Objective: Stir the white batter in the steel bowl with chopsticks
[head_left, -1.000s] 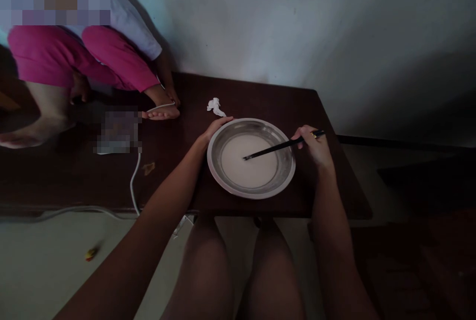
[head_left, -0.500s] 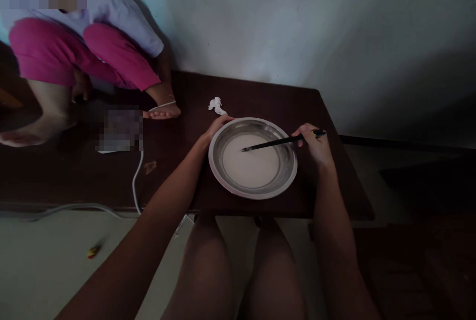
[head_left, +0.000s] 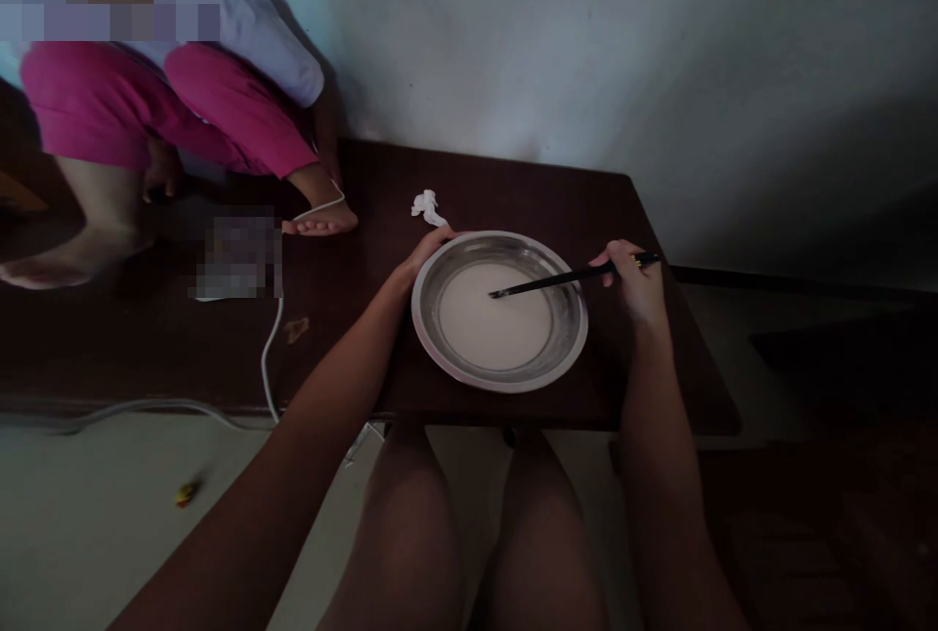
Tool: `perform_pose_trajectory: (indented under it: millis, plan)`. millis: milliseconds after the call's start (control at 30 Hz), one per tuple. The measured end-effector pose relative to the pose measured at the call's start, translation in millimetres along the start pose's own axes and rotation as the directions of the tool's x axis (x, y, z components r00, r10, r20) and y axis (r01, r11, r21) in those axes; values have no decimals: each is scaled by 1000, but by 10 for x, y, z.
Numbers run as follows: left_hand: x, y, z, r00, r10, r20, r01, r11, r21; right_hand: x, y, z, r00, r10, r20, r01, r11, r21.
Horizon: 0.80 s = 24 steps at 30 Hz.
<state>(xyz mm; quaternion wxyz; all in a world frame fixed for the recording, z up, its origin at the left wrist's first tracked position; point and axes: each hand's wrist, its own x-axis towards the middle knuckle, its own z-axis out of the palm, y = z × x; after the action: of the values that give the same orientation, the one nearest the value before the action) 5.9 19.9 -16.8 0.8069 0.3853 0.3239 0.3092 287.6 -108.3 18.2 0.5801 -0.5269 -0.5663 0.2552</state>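
A wide metal basin stands on a dark wooden table, with a whitish liquid in its bottom. My left hand is closed on the basin's far left rim; some of its fingers are hidden behind the rim. To the right of the basin, my right hand grips black chopsticks with gold bands near the top. They slant over the right rim, and their lower ends dip into the liquid near its middle. Whether there are one or two sticks is hard to see.
Crumpled white tissue lies behind the basin on the table. At the left a person in pink trousers sits on the tabletop. A white cable hangs over the front edge. A small yellow object is on the floor.
My right hand has drawn the chopsticks slightly to the right, so their tips have shifted right in the liquid. My left hand and the basin stay nearly in place.
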Motion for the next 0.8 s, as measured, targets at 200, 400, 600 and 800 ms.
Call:
perform_pose_trajectory:
  millis: [200,400,600,800]
  plan:
    - [85,-31,-59,969,247,-20,-238,953,189,0,3,21,998,-7,58,7,1000,3]
    - [45,-40,-21,955,298,-12,-292,942,164,-1,14,-11,1000,-13,6,13,1000,-4]
    - [-21,-7,37,968,249,-1,-248,964,97,-1,-16,31,997,-5,76,7,999,-36]
    - [-57,-1,66,967,255,-11,-252,962,102,0,-7,-12,1000,-6,-25,5,999,-42]
